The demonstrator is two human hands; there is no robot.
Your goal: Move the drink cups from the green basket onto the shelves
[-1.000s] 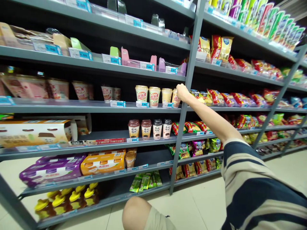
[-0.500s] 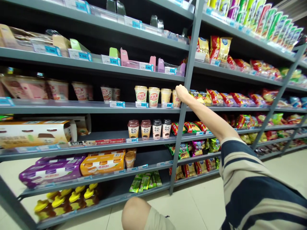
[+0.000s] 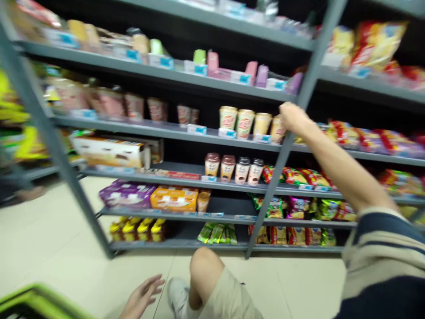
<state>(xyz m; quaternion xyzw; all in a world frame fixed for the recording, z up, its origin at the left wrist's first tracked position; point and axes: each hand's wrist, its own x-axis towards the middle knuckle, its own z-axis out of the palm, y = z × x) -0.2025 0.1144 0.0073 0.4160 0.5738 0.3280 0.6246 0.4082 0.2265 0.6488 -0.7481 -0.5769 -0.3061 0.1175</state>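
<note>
My right hand is at the upright grey shelf post, its fingers curled. It covers part of the rightmost yellow-lidded drink cup; whether the fingers close on the post or the cup is hidden. Left of that cup stand another yellowish cup and two pale green-and-red cups, one of them the near cup. At the bottom, my left hand hangs above the floor with fingers apart, holding nothing. To its left is the rim of a green basket.
The shelf below bears several dark-lidded cups. Purple multipacks, orange multipacks and yellow-capped bottles fill lower shelves. Snack bags lie right of the post. My bent knee is close to the bottom shelf.
The view has swung left and down, so the shelves appear further right. My left hand and the green basket have come into view. The right hand stays at the post beside the same cup.
</note>
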